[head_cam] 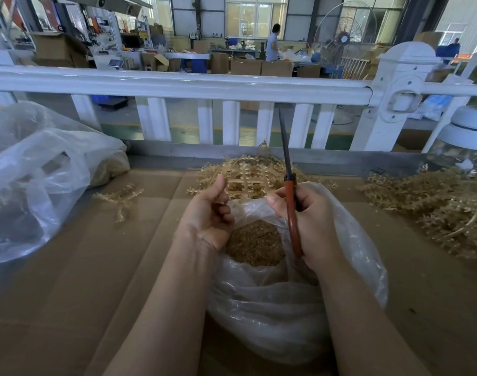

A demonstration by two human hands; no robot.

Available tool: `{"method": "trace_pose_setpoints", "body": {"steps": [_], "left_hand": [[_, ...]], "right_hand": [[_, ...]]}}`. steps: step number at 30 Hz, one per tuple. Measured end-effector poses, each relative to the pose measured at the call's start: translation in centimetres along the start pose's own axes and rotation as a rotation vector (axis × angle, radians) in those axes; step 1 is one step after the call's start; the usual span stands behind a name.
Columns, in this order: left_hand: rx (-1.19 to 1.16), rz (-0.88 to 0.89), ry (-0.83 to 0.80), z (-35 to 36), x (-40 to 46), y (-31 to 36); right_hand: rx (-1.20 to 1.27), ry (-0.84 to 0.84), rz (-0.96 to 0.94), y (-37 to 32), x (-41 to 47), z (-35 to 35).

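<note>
table: brown cardboard-covered table [69,267] carries everything; the bag could slide on it if tugged.
sack: big crumpled clear plastic sack [36,185] at left, well apart from the hands; no risk seen.
pile: heap of tan plastic sprigs [435,202] at right; an elbow sweep could scatter it.
bag: clear plastic bag [272,308] between the forearms, mouth open under the hands, tan cut bits [255,242] inside; the soft rim may fold shut, so cuttings land on the table.
mat: tan plastic sprig mat [248,172] just beyond the bag; snips past the rim would miss it.
left hand: left hand [207,213] has fingers curled, thumb pressing the mat edge; thumb is near the blade path, nick risk.
right hand: right hand [310,215] is wrapped round the handles.
scissors: orange-handled scissors [288,183], dark blades together, tip up; could snag the bag film swinging down.
</note>
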State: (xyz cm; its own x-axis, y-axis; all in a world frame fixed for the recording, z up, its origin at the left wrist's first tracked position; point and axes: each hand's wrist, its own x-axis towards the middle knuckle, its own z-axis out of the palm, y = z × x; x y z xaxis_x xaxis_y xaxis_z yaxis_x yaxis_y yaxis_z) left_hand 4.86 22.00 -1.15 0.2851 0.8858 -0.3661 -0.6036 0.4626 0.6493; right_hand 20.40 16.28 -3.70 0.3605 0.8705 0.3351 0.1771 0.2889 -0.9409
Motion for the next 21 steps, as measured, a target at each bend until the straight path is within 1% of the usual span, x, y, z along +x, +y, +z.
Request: {"method": "trace_pose_setpoints", "body": {"steps": [3, 6, 9, 11, 14, 17, 21], "left_hand": [[0.009, 0.002, -0.002, -0.1, 0.0, 0.1], [0.128, 0.016, -0.009, 0.3, -0.2, -0.1], [0.192, 0.004, -0.023, 1.0, -0.5, -0.6], [0.241, -0.007, -0.064, 1.1, -0.5, -0.7], [0.268, -0.010, -0.173, 1.0, -0.7, -0.8], [0.295, -0.008, -0.199, 1.2, -1.2, -1.0], [0.298, -0.006, -0.305, 1.4, -1.6, -1.1]], "right_hand": [[0.022, -0.034, -0.006, -0.1, -0.1, 0.1], [0.054, -0.083, -0.005, -0.2, -0.2, 0.3], [0.060, -0.120, -0.005, -0.4, -0.4, 0.6], [0.069, -0.135, -0.008, -0.5, -0.5, 0.9], [0.055, -0.149, -0.005, -0.6, -0.7, 1.0], [-0.004, -0.140, 0.004, -0.6, -0.7, 1.0], [-0.013, -0.135, 0.016, -0.5, -0.6, 1.2]]}}
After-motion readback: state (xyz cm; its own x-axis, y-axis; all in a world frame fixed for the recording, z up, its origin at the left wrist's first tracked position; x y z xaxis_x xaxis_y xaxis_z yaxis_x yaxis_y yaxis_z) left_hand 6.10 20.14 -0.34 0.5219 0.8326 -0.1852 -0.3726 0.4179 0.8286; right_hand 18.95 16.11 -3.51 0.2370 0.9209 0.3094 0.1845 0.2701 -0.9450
